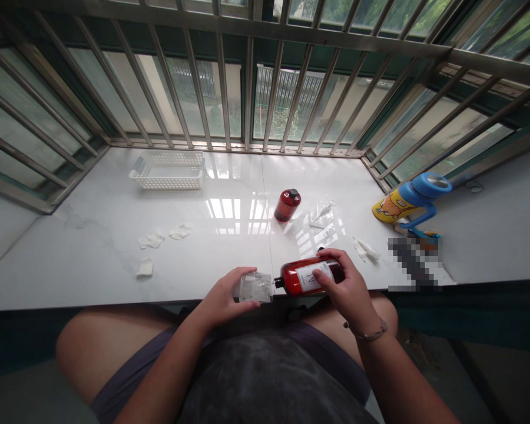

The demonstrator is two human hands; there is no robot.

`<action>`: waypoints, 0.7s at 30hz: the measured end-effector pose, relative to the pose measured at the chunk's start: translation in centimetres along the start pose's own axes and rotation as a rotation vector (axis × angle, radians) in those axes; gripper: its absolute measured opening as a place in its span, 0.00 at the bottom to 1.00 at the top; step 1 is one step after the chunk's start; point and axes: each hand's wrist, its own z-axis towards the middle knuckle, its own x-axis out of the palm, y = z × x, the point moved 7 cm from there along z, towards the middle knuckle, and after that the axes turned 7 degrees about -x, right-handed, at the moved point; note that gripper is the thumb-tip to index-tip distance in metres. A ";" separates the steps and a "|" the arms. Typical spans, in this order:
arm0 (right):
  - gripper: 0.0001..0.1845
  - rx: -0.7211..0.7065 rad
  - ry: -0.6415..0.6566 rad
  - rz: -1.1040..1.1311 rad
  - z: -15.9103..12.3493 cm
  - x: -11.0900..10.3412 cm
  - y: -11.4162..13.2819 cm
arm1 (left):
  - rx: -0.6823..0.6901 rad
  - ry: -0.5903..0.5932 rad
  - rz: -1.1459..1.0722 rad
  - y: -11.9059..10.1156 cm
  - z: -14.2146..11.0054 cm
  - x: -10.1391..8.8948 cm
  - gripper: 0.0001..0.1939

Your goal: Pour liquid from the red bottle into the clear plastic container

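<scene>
My left hand (233,295) is closed around a clear, square-sided glass bottle (257,287) near the table's front edge. In my right hand (345,284) lies a red bottle with a white label (307,277), tipped on its side. Its dark open neck points left and meets the mouth of the clear bottle. A small black cap (321,251) shows by the fingers of my right hand. Farther back, a second red bottle (287,205) stands upright with a black cap on. To its right lies a small clear object (322,216) that I cannot make out.
A white perforated basket (168,187) stands at the back left. Crumpled white tissues (152,239) lie at left, and another crumpled tissue (365,249) at right. A yellow and blue flask (406,200) stands by the right wall, near a blurred-out patch. Metal bars (247,94) border the table's far side.
</scene>
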 end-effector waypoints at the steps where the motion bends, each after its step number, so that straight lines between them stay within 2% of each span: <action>1: 0.28 0.000 0.000 0.001 0.0 0.0 0.0 | -0.001 0.001 0.000 0.0 0.0 0.0 0.38; 21: 0.28 -0.018 0.015 -0.041 0.0 -0.1 0.4 | -0.001 0.000 -0.007 -0.3 -0.1 -0.1 0.37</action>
